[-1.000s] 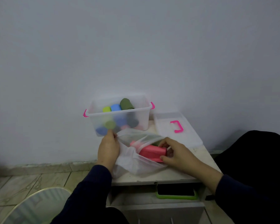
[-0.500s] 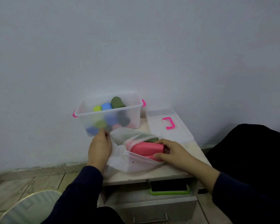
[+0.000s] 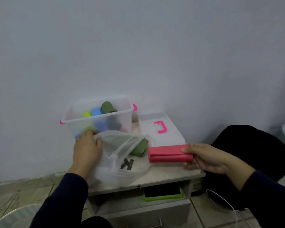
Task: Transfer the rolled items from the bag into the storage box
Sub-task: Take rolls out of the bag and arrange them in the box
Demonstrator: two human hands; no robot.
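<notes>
My right hand [image 3: 206, 157] grips a pink roll [image 3: 168, 153] by its right end, held level just outside the mouth of the translucent bag [image 3: 120, 163]. The bag lies on the small cabinet top [image 3: 169, 172], and my left hand [image 3: 86, 149] holds its left edge. A green roll [image 3: 139, 148] still shows inside the bag. Behind the bag stands the clear storage box [image 3: 122, 118] with pink handles. It holds a yellow-green roll [image 3: 86, 114], a blue roll [image 3: 96, 111], a dark green roll [image 3: 108, 108] and others blurred behind its wall.
The box's clear lid [image 3: 160, 129] with a pink handle lies to the right of the box, against the wall. A phone in a green case [image 3: 163, 192] sits in the open shelf below the top. A white cable [image 3: 224, 201] trails on the floor at right.
My right hand has pulled the pink roll out of the bag and to the right. The green roll is now uncovered. My left hand has kept its hold on the bag.
</notes>
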